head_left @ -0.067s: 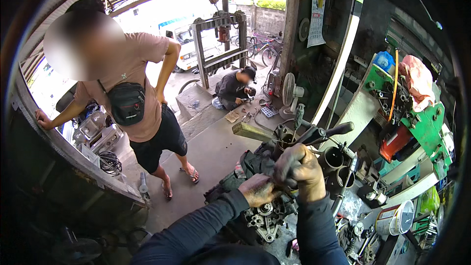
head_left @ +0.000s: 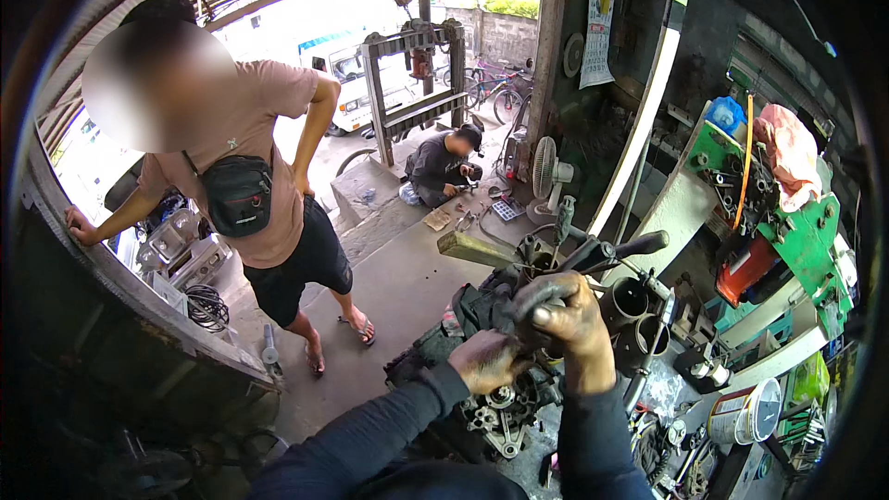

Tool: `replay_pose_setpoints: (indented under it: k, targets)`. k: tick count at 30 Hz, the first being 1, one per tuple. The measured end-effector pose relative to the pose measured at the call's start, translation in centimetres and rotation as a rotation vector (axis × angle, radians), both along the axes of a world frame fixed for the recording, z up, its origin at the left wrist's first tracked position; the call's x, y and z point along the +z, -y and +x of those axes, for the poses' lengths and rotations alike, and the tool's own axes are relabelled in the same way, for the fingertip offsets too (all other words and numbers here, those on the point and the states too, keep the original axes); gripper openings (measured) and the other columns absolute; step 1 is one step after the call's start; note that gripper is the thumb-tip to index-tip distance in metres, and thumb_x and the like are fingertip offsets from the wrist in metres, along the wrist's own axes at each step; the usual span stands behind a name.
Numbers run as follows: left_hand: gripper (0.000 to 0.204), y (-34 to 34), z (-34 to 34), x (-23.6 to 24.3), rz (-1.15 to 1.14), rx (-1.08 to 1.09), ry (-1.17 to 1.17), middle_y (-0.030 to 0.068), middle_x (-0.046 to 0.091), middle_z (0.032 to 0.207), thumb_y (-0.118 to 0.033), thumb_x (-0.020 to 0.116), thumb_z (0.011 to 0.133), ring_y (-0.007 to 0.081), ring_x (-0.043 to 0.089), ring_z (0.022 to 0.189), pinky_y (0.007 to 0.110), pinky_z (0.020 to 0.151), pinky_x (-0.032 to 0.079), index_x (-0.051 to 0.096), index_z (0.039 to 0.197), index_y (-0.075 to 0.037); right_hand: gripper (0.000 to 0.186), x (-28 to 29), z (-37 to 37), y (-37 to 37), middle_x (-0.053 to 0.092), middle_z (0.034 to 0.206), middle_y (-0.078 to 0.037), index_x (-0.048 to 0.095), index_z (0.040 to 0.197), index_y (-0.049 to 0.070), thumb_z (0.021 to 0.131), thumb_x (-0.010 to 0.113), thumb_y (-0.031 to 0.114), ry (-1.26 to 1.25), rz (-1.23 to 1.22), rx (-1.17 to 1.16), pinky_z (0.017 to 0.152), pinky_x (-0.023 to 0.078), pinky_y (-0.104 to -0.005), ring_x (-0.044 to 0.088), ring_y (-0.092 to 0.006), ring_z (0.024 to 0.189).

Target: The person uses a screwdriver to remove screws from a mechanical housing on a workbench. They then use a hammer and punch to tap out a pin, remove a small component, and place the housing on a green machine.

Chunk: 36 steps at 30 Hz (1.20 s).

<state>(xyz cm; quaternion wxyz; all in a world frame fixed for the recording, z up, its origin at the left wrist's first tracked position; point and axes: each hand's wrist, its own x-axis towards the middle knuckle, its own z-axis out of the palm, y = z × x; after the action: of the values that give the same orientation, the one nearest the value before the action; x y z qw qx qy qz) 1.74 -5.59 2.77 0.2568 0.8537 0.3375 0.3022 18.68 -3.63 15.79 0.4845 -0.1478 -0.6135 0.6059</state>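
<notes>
My left hand [head_left: 486, 361], smudged with grease, is closed, its fingertips hidden behind my right hand. Right up against it, my right hand [head_left: 569, 324] is also closed, knuckles up and blackened. Whatever lies between the fingers is too dark to make out. Just below the hands is a grey metal engine part [head_left: 500, 421] with several lugs and holes. Dark cloth [head_left: 477, 306] lies beyond my left hand. To the right of my right hand stand dark metal cylinder sleeves [head_left: 626, 298], with a black handle [head_left: 639, 245] above them.
A standing person [head_left: 278, 185] leans on a ledge at the left; another person [head_left: 443, 167] crouches on the floor farther off. A fan [head_left: 548, 171] stands near the doorway. Tools and metal parts crowd the right side around a white bucket [head_left: 745, 412] and a green stand [head_left: 787, 250].
My right hand has rolled slightly, and its thumb now shows more plainly. The left hand has stayed almost in place beside it.
</notes>
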Motion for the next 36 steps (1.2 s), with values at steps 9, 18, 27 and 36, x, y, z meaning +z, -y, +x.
replay_pose_setpoints:
  k: [9,18,27,36]
  targets:
    - [0.029,-0.5,-0.6,-0.3,-0.172,0.094,-0.087,0.0223,0.073,0.1,-0.032,0.068,0.098,0.0436,0.071,0.099,0.052,0.085,0.056,0.07,0.107,-0.004,0.039,0.9,-3.4,0.0,0.069,0.076,-0.01,0.074,0.086,-0.003,0.098,0.079,0.034,0.274,0.315,-0.478,0.065,0.05,-0.0327,0.062,-0.016,0.068]
    - [0.027,-0.6,0.1,-0.4,-0.151,0.052,0.045,0.0219,0.073,0.097,-0.028,0.068,0.096,0.0442,0.072,0.096,0.053,0.084,0.057,0.07,0.106,-0.003,0.021,-1.1,-3.2,1.3,0.078,0.095,-0.011,0.079,0.108,-0.003,0.102,0.072,0.017,0.266,0.072,-0.818,0.076,0.056,-0.0296,0.071,-0.019,0.081]
    - [0.029,-3.0,0.2,0.6,-0.117,-0.25,-0.117,0.0225,0.074,0.102,-0.032,0.065,0.098,0.0455,0.069,0.096,0.053,0.081,0.056,0.072,0.111,-0.006,0.049,1.4,0.9,-3.0,0.067,0.069,-0.013,0.075,0.084,-0.006,0.093,0.081,0.041,0.005,0.018,0.467,0.052,0.045,-0.035,0.06,-0.017,0.057]
    - [0.034,0.4,-0.5,1.0,-0.169,0.198,-0.122,0.0212,0.075,0.102,-0.034,0.068,0.097,0.0411,0.074,0.096,0.051,0.085,0.058,0.072,0.112,-0.003,0.031,0.3,-3.8,3.7,0.076,0.098,-0.01,0.075,0.118,-0.006,0.106,0.068,0.023,0.194,0.045,-0.936,0.082,0.055,-0.0315,0.067,-0.0159,0.088]
